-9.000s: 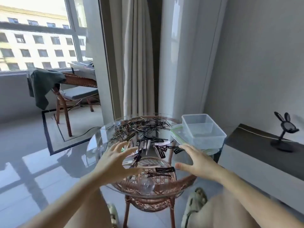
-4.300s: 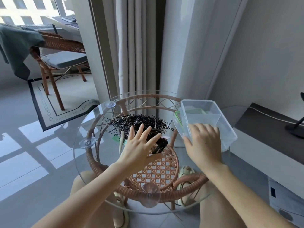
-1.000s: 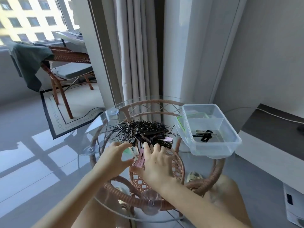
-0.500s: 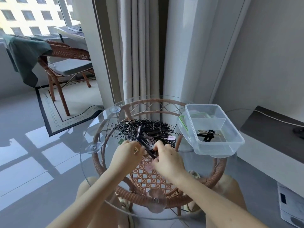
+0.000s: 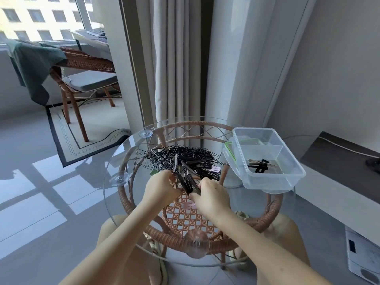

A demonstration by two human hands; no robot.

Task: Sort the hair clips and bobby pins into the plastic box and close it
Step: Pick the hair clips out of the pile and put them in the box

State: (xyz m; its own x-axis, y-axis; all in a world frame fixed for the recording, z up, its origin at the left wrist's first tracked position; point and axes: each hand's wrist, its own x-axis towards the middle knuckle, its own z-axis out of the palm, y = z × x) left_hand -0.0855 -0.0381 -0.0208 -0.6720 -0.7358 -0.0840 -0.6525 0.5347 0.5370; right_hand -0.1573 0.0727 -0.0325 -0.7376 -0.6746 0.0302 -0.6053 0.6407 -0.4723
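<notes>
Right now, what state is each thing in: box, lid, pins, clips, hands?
plastic box: open, few black clips in near compartment.
lid: off, partly under the box's left side.
bobby pins: loose pile on glass table.
black hair clips: bunch held above the table.
left hand: grips the bunch.
right hand: pinches the bunch.
pink clip: flat on the glass.

Your heap of thin metal bobby pins (image 5: 181,155) is black, as is the bunch of flat hair clips (image 5: 188,179) nearer you; a few pale pink clips (image 5: 213,169) lie to its right. The rectangular plastic box (image 5: 267,182) at right is clear, its lid (image 5: 227,148) green-rimmed. The round wicker table (image 5: 170,239) is reddish brown, lattice-woven.
</notes>
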